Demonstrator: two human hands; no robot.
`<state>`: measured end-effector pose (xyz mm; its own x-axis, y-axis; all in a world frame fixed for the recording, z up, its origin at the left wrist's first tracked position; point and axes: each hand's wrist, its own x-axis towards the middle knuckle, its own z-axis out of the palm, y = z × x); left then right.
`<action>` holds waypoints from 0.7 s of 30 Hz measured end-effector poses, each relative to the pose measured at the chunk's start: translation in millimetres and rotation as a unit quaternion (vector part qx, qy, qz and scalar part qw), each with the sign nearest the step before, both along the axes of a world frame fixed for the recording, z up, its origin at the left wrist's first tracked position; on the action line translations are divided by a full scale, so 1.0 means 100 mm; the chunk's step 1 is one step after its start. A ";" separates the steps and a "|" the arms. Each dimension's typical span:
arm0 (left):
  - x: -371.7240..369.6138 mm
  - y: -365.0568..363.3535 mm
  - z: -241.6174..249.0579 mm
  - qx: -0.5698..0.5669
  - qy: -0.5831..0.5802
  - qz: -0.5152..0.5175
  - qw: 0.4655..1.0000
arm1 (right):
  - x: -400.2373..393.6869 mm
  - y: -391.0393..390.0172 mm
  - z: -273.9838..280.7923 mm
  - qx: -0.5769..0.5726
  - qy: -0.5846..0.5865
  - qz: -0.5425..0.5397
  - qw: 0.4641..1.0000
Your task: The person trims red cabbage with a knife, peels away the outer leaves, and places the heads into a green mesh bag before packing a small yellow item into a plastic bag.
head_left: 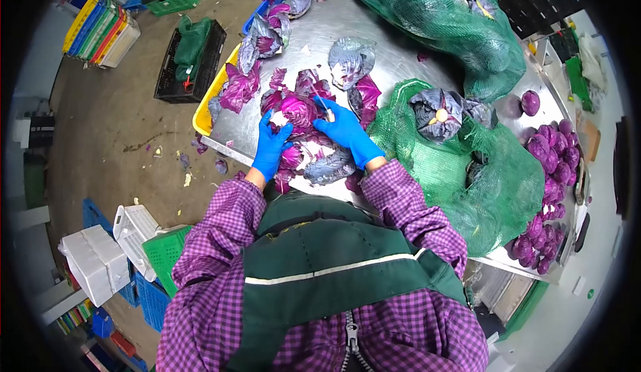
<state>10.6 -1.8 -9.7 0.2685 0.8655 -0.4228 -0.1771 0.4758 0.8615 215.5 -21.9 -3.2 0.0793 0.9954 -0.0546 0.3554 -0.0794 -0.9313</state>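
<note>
Blue-gloved left hand (272,146) at cabbage (298,110), right hand (344,130) angled inward, apparently gripping knife (330,114)

On the grey concrete floor (100,165), a black rectangular plastic crate (211,58) is holding bunched dark-green mesh netting (191,46), while a slanting stack of yellow, blue, green, red and white plastic crates (103,30) is standing near it. Lower down, a bulky white lidded box (99,268) is sitting beside a white slotted plastic basket (137,235), and a bright-green perforated plastic crate (165,257) is leaning just beside that basket, near a blue slatted plastic crate (152,300).
</note>
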 end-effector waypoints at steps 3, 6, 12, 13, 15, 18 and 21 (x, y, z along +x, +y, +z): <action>0.03 -0.02 0.06 0.008 0.012 0.010 1.000 | -0.08 0.02 0.17 -0.053 -0.028 0.008 0.998; 0.04 -0.01 0.01 0.024 0.039 0.013 0.999 | -0.04 0.07 0.37 -0.084 -0.055 0.035 0.994; 0.01 0.00 0.02 0.021 0.020 -0.003 1.000 | -0.01 0.17 0.13 -0.100 -0.181 -0.003 0.978; 0.01 0.00 0.01 0.021 0.021 -0.002 1.000 | -0.01 0.17 0.06 -0.100 -0.180 -0.003 0.979; 0.02 0.00 0.00 0.049 0.011 0.007 0.999 | 0.00 0.14 -0.06 -0.026 -0.104 -0.068 0.992; -0.01 0.05 0.03 0.060 0.029 -0.014 0.998 | 0.01 0.05 -0.05 -0.071 -0.094 -0.056 0.991; -0.08 0.17 0.11 0.320 0.175 -0.073 0.928 | -0.02 -0.05 0.09 -0.065 -0.098 -0.019 0.993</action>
